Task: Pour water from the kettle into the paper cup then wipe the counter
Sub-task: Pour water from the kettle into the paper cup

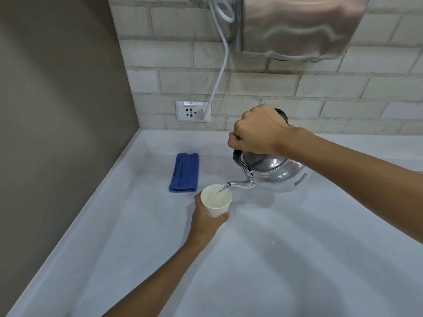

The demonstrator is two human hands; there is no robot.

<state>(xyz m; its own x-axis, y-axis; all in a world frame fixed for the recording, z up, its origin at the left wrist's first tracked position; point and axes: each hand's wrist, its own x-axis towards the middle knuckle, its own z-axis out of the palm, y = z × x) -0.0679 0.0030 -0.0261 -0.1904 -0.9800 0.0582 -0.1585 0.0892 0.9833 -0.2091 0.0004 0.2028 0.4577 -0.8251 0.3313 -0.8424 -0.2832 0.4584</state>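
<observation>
My right hand (256, 131) grips the handle of a shiny steel kettle (274, 172), held tilted above the counter with its spout pointing left. A thin stream of water runs from the spout tip into a white paper cup (216, 200). My left hand (206, 223) is wrapped around the cup from below and holds it just under the spout. A folded blue cloth (184, 172) lies flat on the white counter (297, 259), just behind and left of the cup.
A grey wall borders the counter on the left. The brick-tiled back wall carries a power socket (193, 111) with a white cable (219, 72) plugged in. A steel wall-mounted appliance (302, 26) hangs above the kettle.
</observation>
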